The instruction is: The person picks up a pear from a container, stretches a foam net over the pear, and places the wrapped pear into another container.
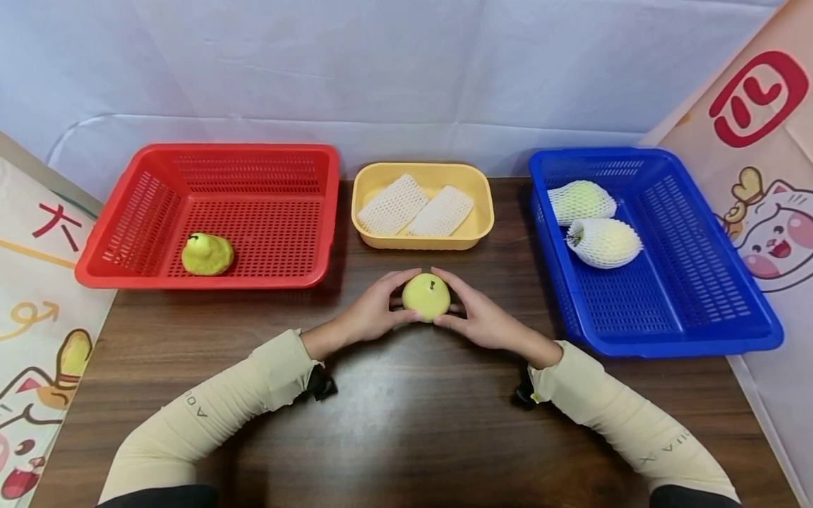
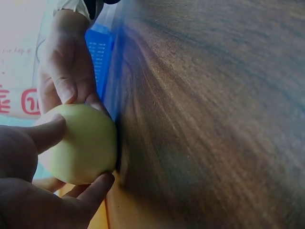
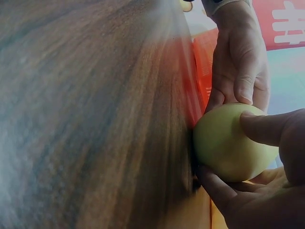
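A yellow-green pear [image 1: 426, 297], its short dark stem facing up, is between my two hands at the table's middle. My left hand [image 1: 373, 307] grips it from the left, thumb [image 2: 49, 134] on the near side and fingers round the far side. From the other side my right hand [image 1: 483, 312] holds it the same way, thumb [image 3: 261, 128] on its near face. Both wrist views show the pear's underside right at the wooden tabletop [image 2: 205, 119]. The fingers behind the fruit are partly hidden.
Behind the hands stands a yellow tray [image 1: 422, 243] with two white foam net sleeves [image 1: 394, 204]. A red basket [image 1: 267, 281] at left holds another pear [image 1: 207, 254]. At right, a blue basket [image 1: 692, 346] holds two net-sleeved fruits [image 1: 605, 243].
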`<act>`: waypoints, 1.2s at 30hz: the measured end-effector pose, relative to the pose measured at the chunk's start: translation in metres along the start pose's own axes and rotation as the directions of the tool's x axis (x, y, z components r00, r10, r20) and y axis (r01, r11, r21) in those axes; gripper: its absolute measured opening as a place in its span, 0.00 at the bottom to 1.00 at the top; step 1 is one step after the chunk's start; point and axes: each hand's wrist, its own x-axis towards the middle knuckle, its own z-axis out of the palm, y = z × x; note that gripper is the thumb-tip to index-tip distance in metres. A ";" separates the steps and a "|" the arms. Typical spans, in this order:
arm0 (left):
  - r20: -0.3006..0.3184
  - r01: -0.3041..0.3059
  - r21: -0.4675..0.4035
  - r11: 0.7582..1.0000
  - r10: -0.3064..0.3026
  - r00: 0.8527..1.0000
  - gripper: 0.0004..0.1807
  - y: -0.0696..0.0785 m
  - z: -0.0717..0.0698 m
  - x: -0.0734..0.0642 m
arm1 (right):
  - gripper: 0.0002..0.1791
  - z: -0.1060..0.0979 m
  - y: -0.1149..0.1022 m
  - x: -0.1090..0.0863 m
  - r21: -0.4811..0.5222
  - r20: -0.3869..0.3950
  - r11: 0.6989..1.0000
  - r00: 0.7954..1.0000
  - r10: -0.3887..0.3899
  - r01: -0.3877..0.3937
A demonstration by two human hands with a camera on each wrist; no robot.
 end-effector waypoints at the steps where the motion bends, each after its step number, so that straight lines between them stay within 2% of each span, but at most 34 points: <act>1: 0.000 -0.002 -0.010 1.000 0.002 1.000 0.42 0.000 0.000 0.000 | 0.46 0.000 0.000 0.000 0.000 0.001 1.000 1.000 0.001 -0.001; 10: -0.015 0.008 -0.074 0.997 -0.009 1.000 0.36 0.000 -0.001 -0.001 | 0.48 0.000 -0.001 -0.001 -0.002 0.004 1.000 1.000 0.002 -0.002; 16: -0.112 0.049 -0.150 0.987 -0.066 0.992 0.25 -0.001 -0.004 0.001 | 0.47 -0.003 -0.011 -0.005 -0.020 -0.055 1.000 0.998 -0.020 0.019; 23: -0.224 0.125 -0.271 0.954 -0.189 0.956 0.21 0.000 -0.009 0.006 | 0.40 -0.013 -0.044 -0.018 -0.077 -0.197 0.997 0.980 -0.039 0.024; 27: -0.267 0.148 -0.347 0.926 -0.249 0.931 0.20 -0.001 -0.011 0.013 | 0.36 -0.025 -0.064 -0.026 -0.131 -0.237 0.991 0.970 -0.062 0.032; 30: -0.294 0.168 -0.408 0.897 -0.304 0.906 0.21 -0.004 -0.013 0.019 | 0.33 -0.037 -0.080 -0.028 -0.184 -0.240 0.983 0.969 -0.062 0.017; 32: -0.302 0.180 -0.461 0.869 -0.344 0.889 0.21 -0.004 -0.014 0.022 | 0.31 -0.046 -0.088 -0.026 -0.217 -0.233 0.976 0.971 -0.049 -0.003; 36: -0.294 0.194 -0.551 0.812 -0.407 0.865 0.23 -0.004 -0.018 0.028 | 0.28 -0.067 -0.102 -0.020 -0.305 -0.212 0.951 0.977 -0.016 -0.051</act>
